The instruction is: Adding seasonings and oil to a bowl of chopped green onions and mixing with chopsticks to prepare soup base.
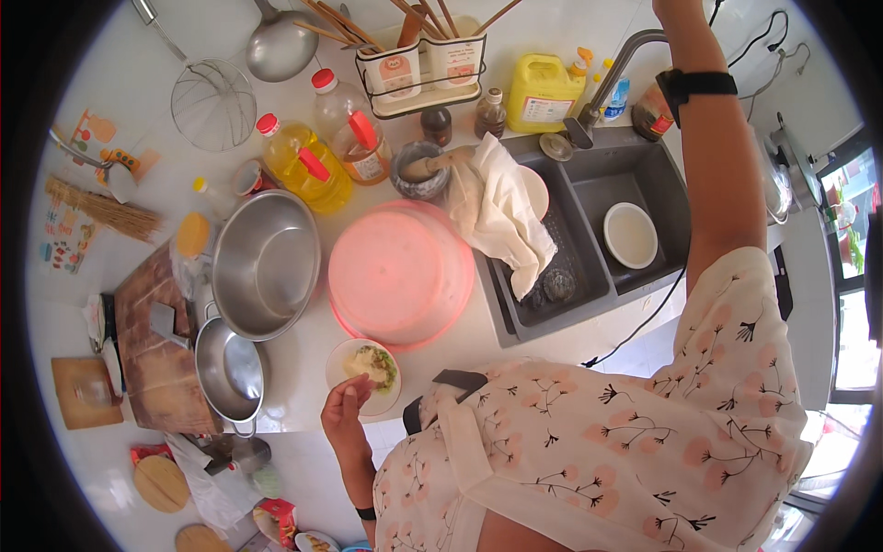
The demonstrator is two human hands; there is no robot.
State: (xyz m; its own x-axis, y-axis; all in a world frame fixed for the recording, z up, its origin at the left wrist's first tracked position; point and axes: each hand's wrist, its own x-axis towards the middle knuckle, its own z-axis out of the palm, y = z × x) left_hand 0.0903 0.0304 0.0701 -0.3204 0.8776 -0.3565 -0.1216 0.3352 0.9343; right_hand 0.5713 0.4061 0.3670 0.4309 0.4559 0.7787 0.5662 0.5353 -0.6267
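My left hand (350, 407) is at the counter's front edge, fingers bent, beside a small white plate (338, 359) that bears chopped green and pale food; whether the fingertips touch or hold anything I cannot tell. My right arm reaches up past the sink, and the right hand is cut off by the top of the picture. An upturned pink plastic basin (397, 272) lies behind the plate. A white cloth (507, 214) hangs over the edge of the double sink (600, 276), partly covering a bowl, and another white bowl (630, 234) sits in the sink's right basin.
Left of the basin stand a steel bowl (267, 265) and a two-handled steel pot (231, 372). A wooden chopping board (148, 379) with a cleaver (165, 323) is farther left. Behind are oil bottles (310, 169), a stone mortar (407, 183), a chopstick holder (424, 76) and the tap (624, 65).
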